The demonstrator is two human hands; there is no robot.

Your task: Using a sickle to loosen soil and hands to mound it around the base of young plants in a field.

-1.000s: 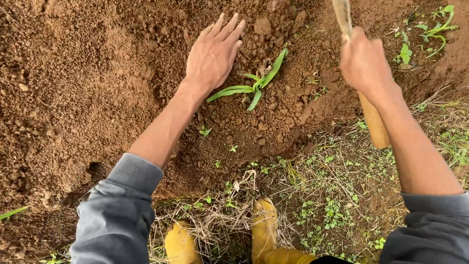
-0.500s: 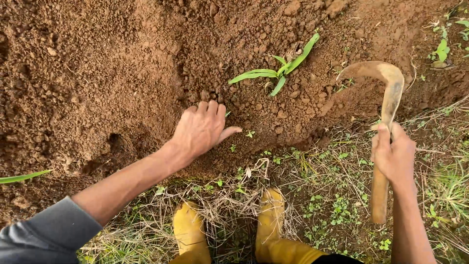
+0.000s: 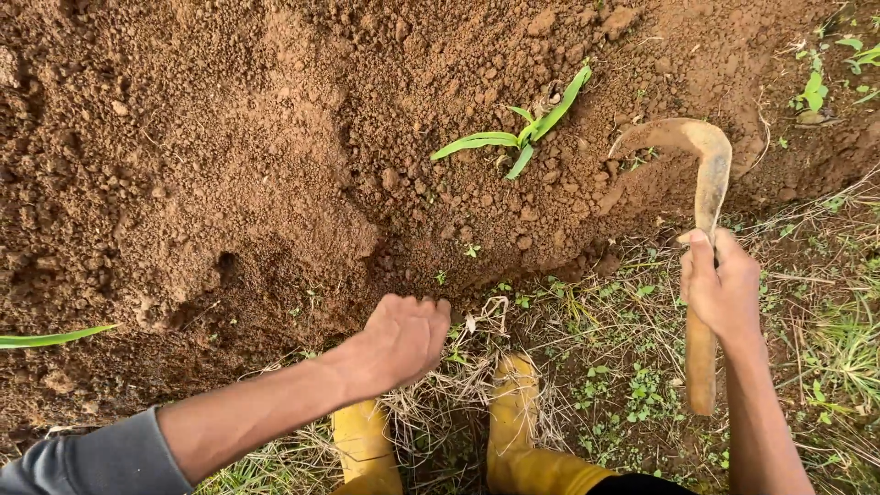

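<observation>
**Hands, sickle and seedling at the edge of a tilled bed**

At nine o'clock we noted a single green leaf blade [image 3: 55, 337] lying over the loose brown soil [image 3: 229, 165]. At six o'clock our left hand [image 3: 403, 337] was curled, fingers bent down into dry grass [image 3: 458, 385] at the soil's edge; we could not tell whether it grasped anything. Just below it stood two yellow boots [image 3: 513, 431]. At twelve o'clock a young green seedling [image 3: 522, 133] stood upright in the crumbled earth, well apart from both hands. At three o'clock our right hand [image 3: 724, 289] was closed around the wooden handle of a sickle [image 3: 701, 174], whose curved, soil-caked blade arched toward the seedling without touching it.
</observation>
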